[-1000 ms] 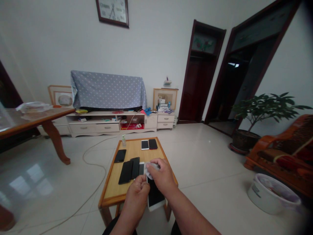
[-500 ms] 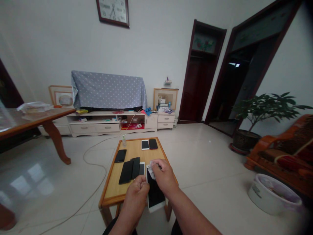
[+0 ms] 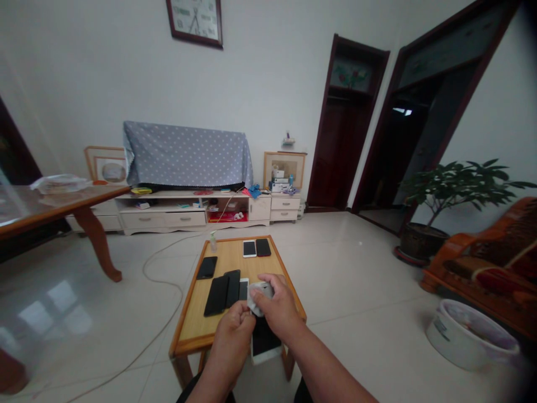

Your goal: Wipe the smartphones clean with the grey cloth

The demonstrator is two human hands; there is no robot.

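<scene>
Your left hand (image 3: 235, 330) is curled shut around the edge of the white-framed phone (image 3: 265, 342), holding it tilted over the near edge of the small wooden table (image 3: 193, 324). Your right hand (image 3: 277, 305) pinches a wadded pale cloth (image 3: 259, 291) against the top of the screen; it looks pressed flat, though your fingers hide the contact. Keep the left grip firm and wipe in even strokes. Beyond lie dark phones (image 3: 222, 291), farther a pair (image 3: 256, 247) and a small bottle (image 3: 213, 242).

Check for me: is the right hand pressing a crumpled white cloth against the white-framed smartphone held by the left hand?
Yes, the right hand presses a crumpled white cloth onto the white-framed smartphone, gripped by the left hand.
</scene>
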